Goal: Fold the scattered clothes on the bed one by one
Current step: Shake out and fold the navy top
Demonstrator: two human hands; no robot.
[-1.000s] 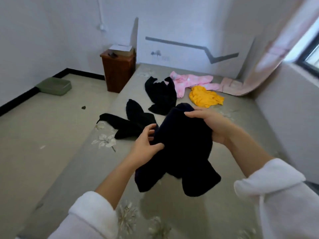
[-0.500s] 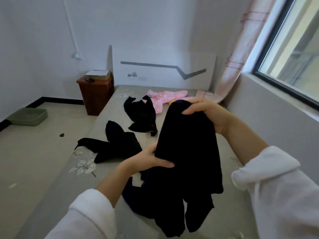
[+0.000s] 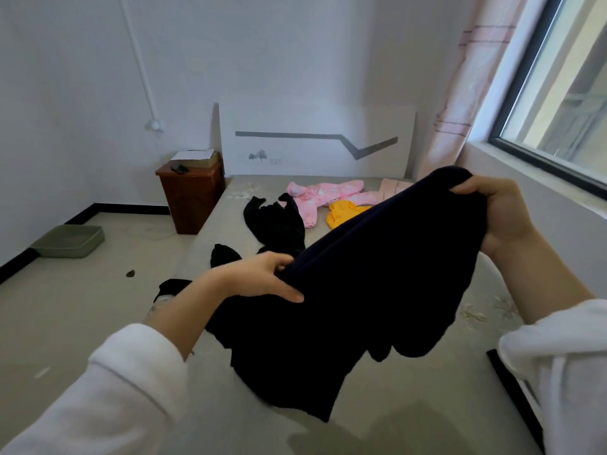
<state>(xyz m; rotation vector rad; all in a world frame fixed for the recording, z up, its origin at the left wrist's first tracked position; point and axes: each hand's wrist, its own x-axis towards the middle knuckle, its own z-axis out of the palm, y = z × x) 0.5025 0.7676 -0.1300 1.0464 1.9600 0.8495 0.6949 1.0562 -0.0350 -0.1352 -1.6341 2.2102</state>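
Dark garment (image 3: 371, 290) held above the bed (image 3: 377, 421), left hand (image 3: 259, 277) and right hand (image 3: 496, 215) each gripping its top edge. Soft, limp, light (best held at corners).

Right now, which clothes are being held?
The big dark garment, gripped by left hand and right hand; the pink garment, yellow garment and black garments lie untouched.

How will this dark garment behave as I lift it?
Probably floppy: the dark garment sags between the left hand and right hand. Likely light: two edge grips hold it up. Its hanging end may drag on the bed.
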